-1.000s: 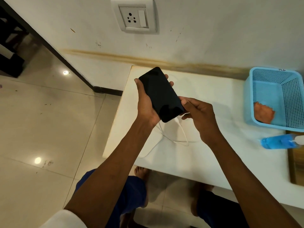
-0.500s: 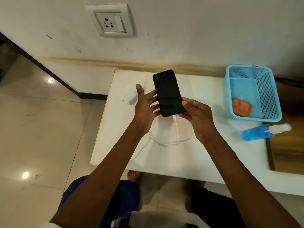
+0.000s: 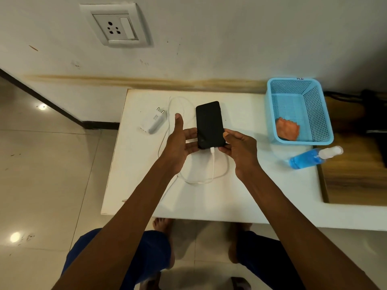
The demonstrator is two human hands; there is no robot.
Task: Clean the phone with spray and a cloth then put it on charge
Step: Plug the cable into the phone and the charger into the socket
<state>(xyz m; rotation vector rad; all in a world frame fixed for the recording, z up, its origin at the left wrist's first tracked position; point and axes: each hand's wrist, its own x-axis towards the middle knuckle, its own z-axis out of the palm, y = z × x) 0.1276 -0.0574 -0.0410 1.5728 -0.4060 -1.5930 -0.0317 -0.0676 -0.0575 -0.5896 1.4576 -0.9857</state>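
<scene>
— Hands first: what are they doing?

— Right hand (image 3: 240,150) is gripping the lower right corner of a black phone (image 3: 210,124), thumb curling over the screen's edge and fingers curling under the bottom end. Left hand (image 3: 180,143) is lying open beside the phone's left edge, thumb pointing up, straight fingers reaching under or against the lower left side; I cannot tell whether they are bearing its weight.

— Where is the phone sitting?

— It is being held over a white table (image 3: 261,195), screen up and dark, long axis pointing away from the person. Whether its far end is touching the tabletop, I cannot tell.

— Is anything plugged in?

— A white cable (image 3: 212,164) is entering the phone's near end, looping on the table below the hands and running off to the left. A white charger plug (image 3: 154,122) is lying on the table just left of the left thumb, pins pointing up toward the wall.

— And further out?

— A wall socket (image 3: 117,28) is showing on the white wall above. At the right, a blue basket (image 3: 322,114) is standing on the table, holding an orange cloth (image 3: 287,129). In front of it, a blue spray bottle (image 3: 310,156) is lying on its side at the table's right edge.
</scene>
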